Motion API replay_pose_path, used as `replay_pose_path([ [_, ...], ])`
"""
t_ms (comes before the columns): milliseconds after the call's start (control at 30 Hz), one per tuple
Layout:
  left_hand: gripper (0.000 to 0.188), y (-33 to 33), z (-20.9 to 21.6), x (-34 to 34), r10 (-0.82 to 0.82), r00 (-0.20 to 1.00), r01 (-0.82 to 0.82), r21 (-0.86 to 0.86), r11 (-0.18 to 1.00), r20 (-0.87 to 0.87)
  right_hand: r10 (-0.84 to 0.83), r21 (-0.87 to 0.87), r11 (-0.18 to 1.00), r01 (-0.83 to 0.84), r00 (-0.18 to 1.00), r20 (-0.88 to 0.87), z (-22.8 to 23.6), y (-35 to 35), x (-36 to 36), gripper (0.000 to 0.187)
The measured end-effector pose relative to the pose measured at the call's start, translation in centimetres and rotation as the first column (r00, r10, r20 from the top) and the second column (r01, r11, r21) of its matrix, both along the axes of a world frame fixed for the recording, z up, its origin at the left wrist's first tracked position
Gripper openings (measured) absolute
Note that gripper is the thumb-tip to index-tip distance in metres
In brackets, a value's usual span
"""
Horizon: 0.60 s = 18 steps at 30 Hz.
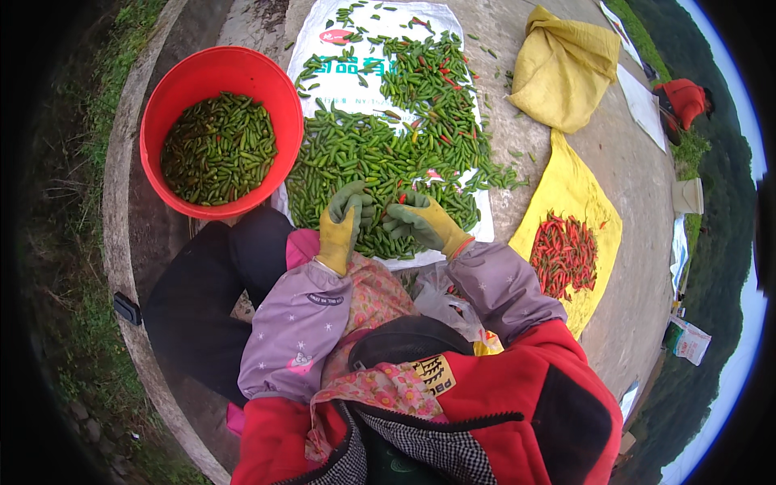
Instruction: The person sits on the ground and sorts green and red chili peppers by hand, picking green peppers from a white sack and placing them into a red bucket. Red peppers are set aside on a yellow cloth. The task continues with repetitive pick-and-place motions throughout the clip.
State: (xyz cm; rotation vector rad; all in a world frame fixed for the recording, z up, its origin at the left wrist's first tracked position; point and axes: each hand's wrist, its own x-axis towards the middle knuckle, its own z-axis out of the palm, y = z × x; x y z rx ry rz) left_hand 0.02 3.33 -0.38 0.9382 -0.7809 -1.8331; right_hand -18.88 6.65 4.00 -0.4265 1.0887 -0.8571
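Observation:
Both my hands wear green-and-yellow work gloves and hover close together over the near edge of a heap of green chili peppers (347, 153). My left hand (346, 218) has its fingers curled toward the thumb; what they hold, if anything, is hidden. My right hand (424, 222) is closed, fingertips pointing left, with a small red chili pepper (402, 198) showing at its fingers. The heap lies on a flattened white woven sack (368, 97) with green print, and a few red peppers are mixed in.
A red bucket (295, 121) partly filled with green peppers stands at the left, beside a concrete edge. On the right, red chili peppers (564, 255) lie on a yellow sack (602, 210), below a bunched yellow sack (562, 69). Another person (685, 101) bends at the far right.

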Motion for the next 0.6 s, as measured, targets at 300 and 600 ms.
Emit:
replay_pose_path([
  [300,0.03,-0.4,0.2,0.1,0.189,0.955,-0.189,-0.02,0.982,0.23,0.387,0.014,0.91,-0.414,0.839,-0.381,11.2,6.4,-9.5,0.02],
  [600,0.047,0.9,1.6,-1.3,0.266,0.34,0.857,-0.414,0.307,0.902,0.637,0.326,0.564,-0.759,0.147,-0.757,12.1,12.9,-10.7,0.039],
])
